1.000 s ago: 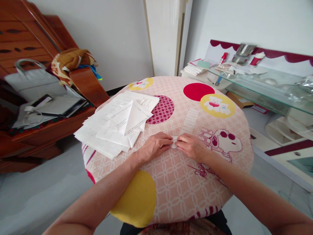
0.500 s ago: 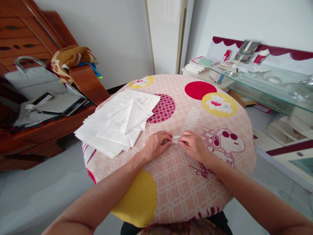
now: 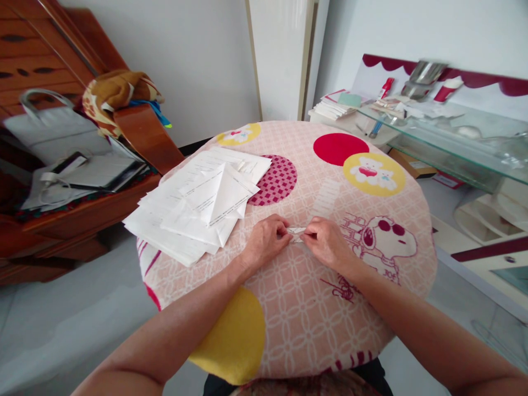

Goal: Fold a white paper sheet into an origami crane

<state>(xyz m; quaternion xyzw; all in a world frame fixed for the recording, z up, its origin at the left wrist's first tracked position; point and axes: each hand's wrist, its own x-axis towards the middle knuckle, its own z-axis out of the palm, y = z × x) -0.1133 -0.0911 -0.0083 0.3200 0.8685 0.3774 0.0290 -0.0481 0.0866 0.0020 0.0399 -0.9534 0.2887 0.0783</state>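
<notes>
Near the middle of the round table, a small folded piece of white paper (image 3: pixel 296 233) with print on it is pinched between my two hands. My left hand (image 3: pixel 266 240) grips its left end, fingers closed. On its right end my right hand (image 3: pixel 325 242) is closed too, thumb against fingertips. The fingers cover both ends of the paper. Just beyond my right hand lies a pale strip of paper (image 3: pixel 325 197) with faint lines. To the left of my hands rests a loose pile of printed white sheets (image 3: pixel 177 214), a folded paper (image 3: pixel 225 195) on top.
A pink patterned cloth (image 3: pixel 297 319) covers the round table. At left stands a wooden seat (image 3: pixel 140 137) with a grey bag (image 3: pixel 53 135) and a brown cloth (image 3: pixel 119 96). On the right is a glass shelf (image 3: pixel 449 146) carrying metal bowls (image 3: pixel 424 74) and a stack of papers (image 3: pixel 334 104).
My fingers have shifted slightly on the small folded paper, and more of its printed surface shows between them. The view has tilted a little. The pile has stayed in place.
</notes>
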